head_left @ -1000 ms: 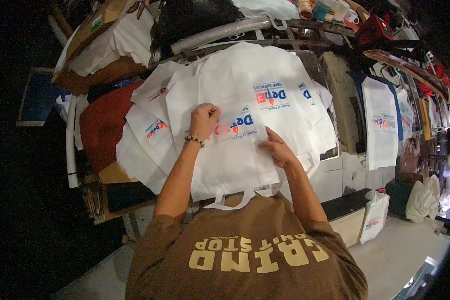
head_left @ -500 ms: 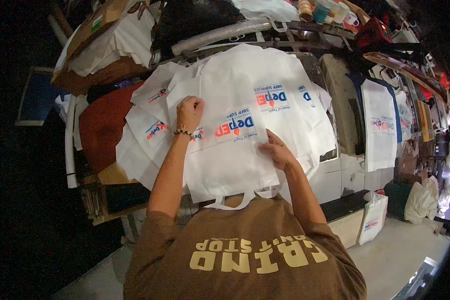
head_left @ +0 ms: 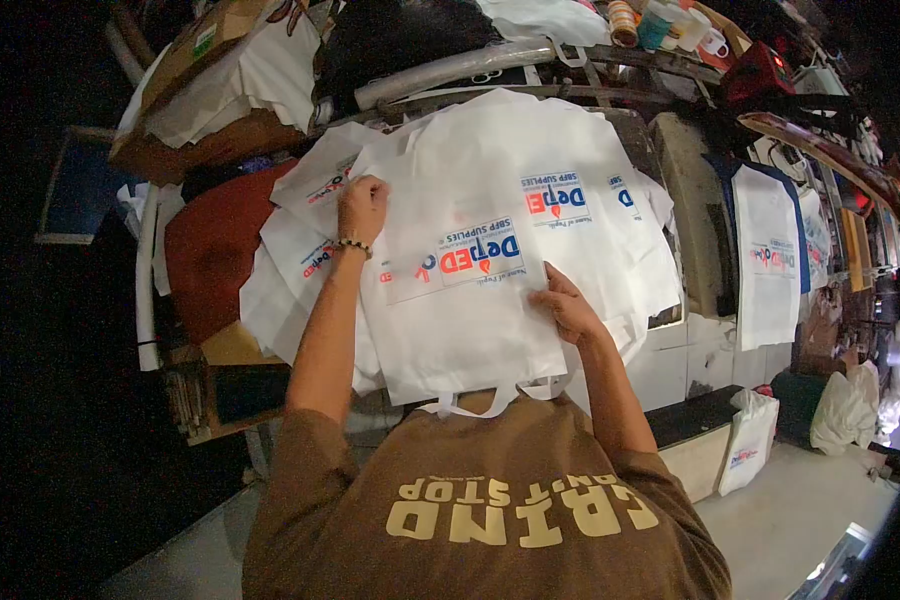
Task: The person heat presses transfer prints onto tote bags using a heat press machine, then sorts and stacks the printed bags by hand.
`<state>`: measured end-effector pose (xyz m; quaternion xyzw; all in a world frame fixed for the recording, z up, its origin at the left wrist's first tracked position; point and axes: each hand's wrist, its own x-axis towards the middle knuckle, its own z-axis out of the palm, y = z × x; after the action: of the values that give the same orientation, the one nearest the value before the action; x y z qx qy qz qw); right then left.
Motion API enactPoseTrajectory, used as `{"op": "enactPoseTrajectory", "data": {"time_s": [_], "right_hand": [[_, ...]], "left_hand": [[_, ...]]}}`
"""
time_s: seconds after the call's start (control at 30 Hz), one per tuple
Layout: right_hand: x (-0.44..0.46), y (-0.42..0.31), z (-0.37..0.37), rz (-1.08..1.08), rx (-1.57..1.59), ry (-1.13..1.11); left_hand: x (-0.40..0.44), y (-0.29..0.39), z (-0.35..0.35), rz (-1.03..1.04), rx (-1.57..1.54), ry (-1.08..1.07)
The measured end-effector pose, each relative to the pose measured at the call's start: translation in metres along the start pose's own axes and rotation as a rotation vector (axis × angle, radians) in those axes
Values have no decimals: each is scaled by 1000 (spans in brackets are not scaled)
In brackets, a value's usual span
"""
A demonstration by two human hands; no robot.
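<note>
A white printed bag (head_left: 470, 330) lies in front of me on top of several others, its handles toward my brown shirt. My left hand (head_left: 362, 212), with a beaded bracelet at the wrist, is closed at the bag's upper left; whatever its fingers hold is too small to make out. On the right side, my right hand (head_left: 568, 305) pinches the edge of the same bag between thumb and fingers. Under and beyond it, the pile of white bags (head_left: 490, 140) spreads out, with blue and red print showing on some.
A cardboard box with white cloth (head_left: 240, 90) stands at the upper left. Behind the pile lies a plastic-wrapped roll (head_left: 455, 72). More white bags hang (head_left: 767, 255) at the right, and another (head_left: 749, 442) stands lower right. Cups (head_left: 660, 25) sit at the top.
My left hand has moved left and away from me across the bag, uncovering more of the print. My right hand stays at the bag's right edge.
</note>
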<state>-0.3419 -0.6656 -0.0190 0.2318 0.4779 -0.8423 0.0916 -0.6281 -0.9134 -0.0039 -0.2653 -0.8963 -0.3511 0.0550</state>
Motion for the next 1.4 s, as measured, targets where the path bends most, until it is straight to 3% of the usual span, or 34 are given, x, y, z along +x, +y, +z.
{"op": "enactPoseTrajectory", "data": {"time_s": [0.2, 0.3, 0.37, 0.43, 0.6, 0.73, 0.8, 0.83, 0.87, 0.93, 0.97, 1.07, 1.1, 1.13, 1.17, 1.2, 1.23, 1.27, 1.3, 1.4], "right_hand": [[11, 19, -15, -34, 5, -21], [7, 11, -7, 0, -36, -7], [9, 14, -9, -8, -1, 39], [8, 14, -10, -18, -23, 16], [3, 6, -2, -36, -40, -11], [2, 2, 7, -88, -99, 37], [-9, -6, 20, -160, -233, 106], [-17, -12, 25, -171, -302, 158], [-8, 2, 8, -256, -351, 116], [-44, -32, 29, -345, -239, 25], [-68, -52, 46, -409, -196, -2], [-135, -80, 44, -500, -156, 188], [-156, -81, 34, -534, -162, 280], [-179, -79, 21, -580, -84, 379], [-200, -78, 8, -630, -3, 465], [-225, -78, 1, -671, 114, 515], [-248, -72, -13, -707, 120, 575], [-268, -62, -34, -767, 169, 645], [-244, -64, -32, -786, 213, 717], [-311, -37, -81, -911, 288, 866]], "left_hand": [[15, -19, -8, 30, -10, 11], [26, -37, -12, -16, 39, 113], [32, -41, -20, 77, 135, 162], [34, -51, -24, -21, 35, 52], [58, -115, -42, -31, -62, 193], [62, -119, -103, -76, -117, 223], [47, -84, -138, -243, -178, 283], [38, -76, -151, -77, -2, 357], [34, -77, -165, -312, -80, 283], [14, -89, -186, -325, -293, 350], [-19, 72, -217, -515, 47, 218], [-24, -39, -262, -296, 181, 143], [-8, -95, -261, -164, 205, 430], [-8, -130, -271, -204, 193, 436], [9, -139, -276, -248, 190, 445], [5, -88, -259, -120, 144, 541], [12, -65, -242, -74, 98, 511], [18, -52, -226, -21, 85, 348], [51, -85, -214, 5, 91, 164], [73, -102, -177, 84, -30, -7]]}}
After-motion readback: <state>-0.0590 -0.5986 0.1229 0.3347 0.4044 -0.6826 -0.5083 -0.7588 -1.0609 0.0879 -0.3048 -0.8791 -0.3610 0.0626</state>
